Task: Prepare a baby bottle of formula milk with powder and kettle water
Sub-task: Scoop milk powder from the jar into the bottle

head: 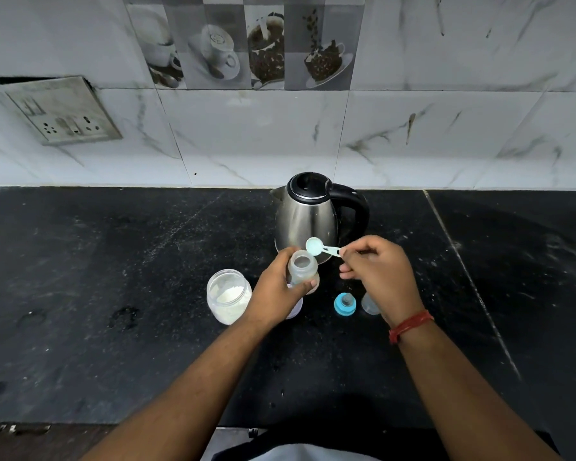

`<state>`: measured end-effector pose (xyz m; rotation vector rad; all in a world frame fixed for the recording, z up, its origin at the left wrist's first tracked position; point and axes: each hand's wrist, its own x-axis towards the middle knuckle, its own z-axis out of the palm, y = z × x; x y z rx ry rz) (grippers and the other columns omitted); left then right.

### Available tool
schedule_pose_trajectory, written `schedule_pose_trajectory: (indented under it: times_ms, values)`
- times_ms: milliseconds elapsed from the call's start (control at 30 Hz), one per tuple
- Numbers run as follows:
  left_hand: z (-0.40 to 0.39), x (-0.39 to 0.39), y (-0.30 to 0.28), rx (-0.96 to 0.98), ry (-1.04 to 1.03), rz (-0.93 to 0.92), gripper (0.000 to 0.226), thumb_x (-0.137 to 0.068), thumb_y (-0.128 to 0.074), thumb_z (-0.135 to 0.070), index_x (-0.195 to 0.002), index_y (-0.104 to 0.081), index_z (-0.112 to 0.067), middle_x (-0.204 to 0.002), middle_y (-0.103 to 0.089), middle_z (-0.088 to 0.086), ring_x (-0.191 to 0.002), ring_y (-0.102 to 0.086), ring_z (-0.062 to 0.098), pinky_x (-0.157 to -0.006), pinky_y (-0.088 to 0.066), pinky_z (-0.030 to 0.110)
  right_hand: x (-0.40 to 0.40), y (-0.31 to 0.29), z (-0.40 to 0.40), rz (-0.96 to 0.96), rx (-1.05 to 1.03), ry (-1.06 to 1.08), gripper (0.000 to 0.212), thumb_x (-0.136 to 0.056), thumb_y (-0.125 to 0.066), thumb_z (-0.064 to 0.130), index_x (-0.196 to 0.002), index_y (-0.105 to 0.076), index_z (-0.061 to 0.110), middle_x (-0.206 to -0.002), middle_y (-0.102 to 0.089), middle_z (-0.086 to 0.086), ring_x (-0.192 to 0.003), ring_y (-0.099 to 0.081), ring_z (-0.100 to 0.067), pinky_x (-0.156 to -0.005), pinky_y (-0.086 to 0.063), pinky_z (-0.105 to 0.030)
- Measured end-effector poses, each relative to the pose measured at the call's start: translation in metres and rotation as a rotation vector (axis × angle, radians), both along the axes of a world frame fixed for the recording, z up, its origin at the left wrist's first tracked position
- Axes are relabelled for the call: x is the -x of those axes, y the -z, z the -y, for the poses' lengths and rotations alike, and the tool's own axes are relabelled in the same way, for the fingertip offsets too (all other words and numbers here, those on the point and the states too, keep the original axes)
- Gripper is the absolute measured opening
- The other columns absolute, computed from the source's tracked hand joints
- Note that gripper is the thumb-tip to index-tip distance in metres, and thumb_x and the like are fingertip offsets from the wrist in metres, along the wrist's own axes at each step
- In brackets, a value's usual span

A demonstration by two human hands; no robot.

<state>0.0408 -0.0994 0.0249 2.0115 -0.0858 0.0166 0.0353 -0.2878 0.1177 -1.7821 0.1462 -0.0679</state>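
My left hand (275, 291) grips a clear baby bottle (301, 268) that stands open-topped on the black counter (113, 277). My right hand (378, 272) pinches the handle of a light blue scoop (315, 246), whose bowl hovers just above and to the right of the bottle's mouth. An open clear jar of white powder (228, 294) stands to the left of the bottle. A steel kettle (308, 214) with a black handle stands behind both hands. The blue teat ring (345, 304) lies on the counter below my right hand.
A clear cap (369, 306) sits beside the teat ring, partly hidden by my right hand. A marble-tiled wall with a socket plate (60, 111) rises behind the counter. The counter's front edge runs along the bottom.
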Motion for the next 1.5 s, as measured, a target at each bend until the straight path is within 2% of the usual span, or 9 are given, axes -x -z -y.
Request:
schedule_pose_trajectory:
  times_ms: [133, 333, 467, 533, 633, 700, 900, 1000, 1500]
  values:
    - [0.011, -0.004, 0.004, -0.057, 0.044, -0.066, 0.048, -0.086, -0.081, -0.021, -0.11, -0.052, -0.051, -0.109, -0.068, -0.021, -0.104, -0.061, -0.008, -0.083, -0.043, 0.007, 0.003, 0.001, 0.012, -0.103, -0.187, 0.114, 0.007, -0.093, -0.067, 0.005, -0.09, -0.072, 0.0, -0.082, -0.068, -0.011, -0.069, -0.067, -0.016, -0.06, -0.062, -0.031]
    - [0.025, -0.011, 0.016, -0.16, 0.113, -0.128, 0.038, -0.083, -0.078, -0.025, -0.108, -0.055, -0.042, -0.104, -0.068, -0.016, -0.097, -0.063, -0.001, -0.086, -0.054, 0.034, 0.003, 0.009, 0.024, -0.137, -0.206, 0.168, 0.007, -0.093, -0.069, 0.009, -0.09, -0.072, 0.003, -0.083, -0.069, -0.008, -0.069, -0.067, -0.015, -0.058, -0.06, -0.029]
    - [0.033, -0.011, 0.021, -0.232, 0.146, -0.136, 0.041, -0.079, -0.079, -0.033, -0.111, -0.054, -0.041, -0.105, -0.067, -0.016, -0.1, -0.064, 0.004, -0.092, -0.054, 0.039, 0.004, 0.013, 0.031, -0.128, -0.201, 0.176, 0.006, -0.093, -0.07, 0.01, -0.088, -0.073, 0.007, -0.081, -0.069, -0.007, -0.068, -0.068, -0.013, -0.058, -0.059, -0.028]
    - [0.034, -0.01, 0.024, -0.264, 0.134, -0.157, 0.041, -0.075, -0.075, -0.041, -0.108, -0.052, -0.044, -0.102, -0.066, -0.019, -0.097, -0.064, 0.004, -0.089, -0.053, 0.034, 0.005, 0.015, 0.034, -0.128, -0.196, 0.176, 0.007, -0.093, -0.07, 0.011, -0.089, -0.073, 0.006, -0.081, -0.069, -0.007, -0.069, -0.068, -0.013, -0.06, -0.059, -0.029]
    - [0.033, -0.009, 0.028, -0.267, 0.148, -0.174, 0.036, -0.084, -0.078, -0.026, -0.11, -0.056, -0.036, -0.103, -0.066, -0.017, -0.092, -0.059, -0.006, -0.077, -0.041, 0.008, 0.005, 0.018, 0.037, -0.136, -0.18, 0.177, 0.008, -0.093, -0.07, 0.012, -0.089, -0.073, 0.006, -0.081, -0.069, -0.006, -0.07, -0.069, -0.013, -0.064, -0.061, -0.032]
    - [0.031, -0.01, 0.03, -0.252, 0.152, -0.19, 0.038, -0.086, -0.078, -0.021, -0.116, -0.058, -0.032, -0.106, -0.067, -0.016, -0.092, -0.058, -0.006, -0.074, -0.038, 0.006, 0.005, 0.019, 0.037, -0.139, -0.175, 0.174, 0.008, -0.093, -0.07, 0.012, -0.089, -0.073, 0.006, -0.082, -0.069, -0.007, -0.07, -0.069, -0.013, -0.065, -0.061, -0.032]
    - [0.024, -0.01, 0.033, -0.223, 0.163, -0.211, 0.077, -0.082, -0.083, -0.02, -0.147, -0.043, -0.028, -0.137, -0.059, -0.012, -0.125, -0.057, 0.008, -0.11, -0.045, 0.035, 0.003, 0.02, 0.033, -0.134, -0.174, 0.157, 0.007, -0.093, -0.07, 0.011, -0.087, -0.073, 0.008, -0.081, -0.07, -0.006, -0.071, -0.068, -0.014, -0.064, -0.06, -0.031]
    - [0.015, -0.008, 0.031, -0.197, 0.164, -0.182, 0.086, -0.084, -0.084, -0.022, -0.155, -0.035, -0.025, -0.151, -0.05, -0.008, -0.134, -0.049, 0.006, -0.119, -0.039, 0.036, 0.001, 0.02, 0.029, -0.134, -0.177, 0.149, 0.007, -0.093, -0.069, 0.01, -0.09, -0.073, 0.005, -0.082, -0.069, -0.006, -0.071, -0.068, -0.014, -0.062, -0.06, -0.029]
    - [-0.077, 0.01, -0.029, -0.253, -0.088, 0.277, 0.049, -0.099, -0.067, -0.024, -0.146, -0.052, -0.019, -0.156, -0.049, -0.006, -0.143, -0.046, 0.009, -0.119, -0.04, 0.033, -0.018, 0.019, -0.054, -0.113, -0.212, -0.024, 0.009, -0.092, -0.07, 0.01, -0.084, -0.071, 0.007, -0.078, -0.07, -0.005, -0.066, -0.067, -0.012, -0.059, -0.057, -0.028]
